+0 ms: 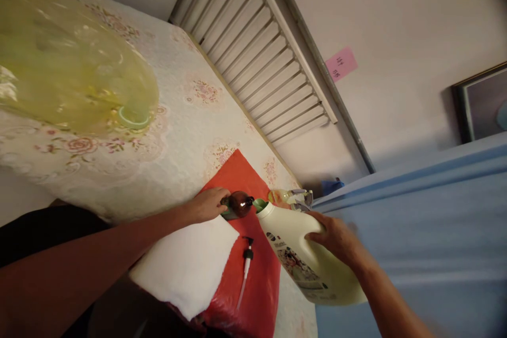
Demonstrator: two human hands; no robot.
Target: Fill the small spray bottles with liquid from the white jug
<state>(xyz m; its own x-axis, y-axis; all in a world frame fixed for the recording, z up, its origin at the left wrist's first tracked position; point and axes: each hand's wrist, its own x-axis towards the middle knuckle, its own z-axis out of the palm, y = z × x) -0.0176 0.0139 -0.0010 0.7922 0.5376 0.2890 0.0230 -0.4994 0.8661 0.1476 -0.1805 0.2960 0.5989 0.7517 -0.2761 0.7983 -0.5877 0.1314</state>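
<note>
Hands apart, each closed on its own container. Left hand [209,205] wraps the lower part of a brown bottle [241,205], over the red sheet [266,253] – a grip that probably keeps a light bottle from sliding or tipping. Right hand [336,238] clamps the top of a large pale jug [330,277] at its grip, likely so that one hand can bear the weight and govern the tilt. Jug leans, its green spout [259,205] right at the neck of the bottle; whether the two touch cannot be told, nor whether liquid is running. Pump [247,256] lies on the red sheet, near the bottle – presumably set there to be within reach and out of the way. White cloth [186,269] sits below the left forearm, partly over the sheet, perhaps handy for drips. Yellowish plastic bag [75,63] rests well apart on the flowered tablecloth [178,132], leaving both hands room
</note>
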